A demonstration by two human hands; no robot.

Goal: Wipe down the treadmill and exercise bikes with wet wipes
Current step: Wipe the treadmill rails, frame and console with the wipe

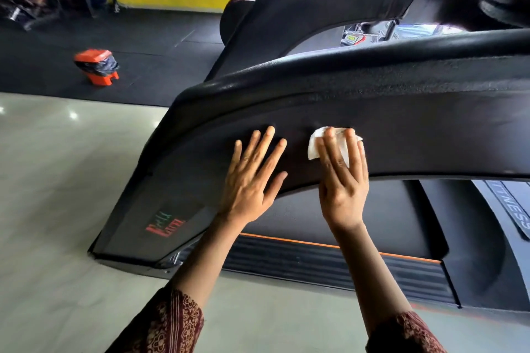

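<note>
Sleeves [172, 324] nearest; left hand [252, 178] spread flat on treadmill arm [415, 123], right hand [342, 180] beside it presses wet wipe [315, 145] with straight fingers: wiping underway, next stroke likely needs untouched surface.

Both arms wear loose sleeves of dark maroon cloth, printed all over with a small cream and tan pattern of curls, dots and flower-like shapes. The left sleeve [169, 324] shows more of its print, up to a wide cuff edge. The right sleeve [407, 335] has the same print and is only partly in view. Past the cuffs, the forearms, left hand [249, 183] and right hand [342, 189] are bare.
</note>
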